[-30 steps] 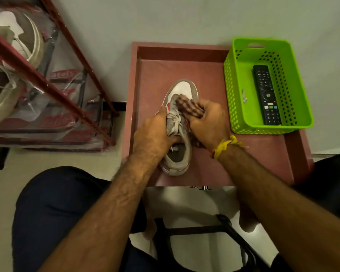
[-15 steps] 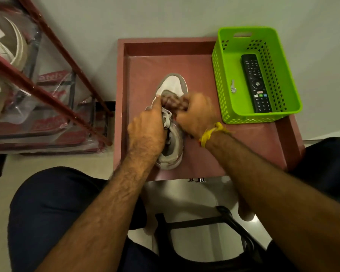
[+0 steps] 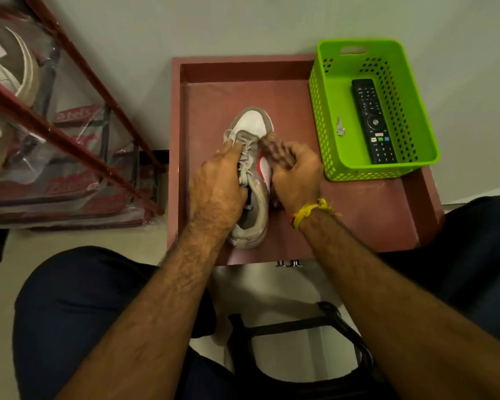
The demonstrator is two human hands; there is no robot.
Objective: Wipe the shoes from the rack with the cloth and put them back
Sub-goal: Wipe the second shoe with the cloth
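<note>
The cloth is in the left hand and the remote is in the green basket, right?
Not quite. The head view shows the cloth in the right hand; the left hand holds the shoe. The remote is in the green basket.

I see a pale grey wall (image 3: pixel 243 21) and a cream floor (image 3: pixel 78 238) — a black chair base (image 3: pixel 300 327) stands below.

We saw a grey and white shoe (image 3: pixel 253 168) with a red side patch, a cloth (image 3: pixel 276 150) that looked brown-checked though blurred, a reddish-brown counter (image 3: pixel 358 215), a bright green perforated basket (image 3: pixel 329 90), a black remote (image 3: pixel 373 119), and a yellow wrist thread (image 3: pixel 309 212).
</note>
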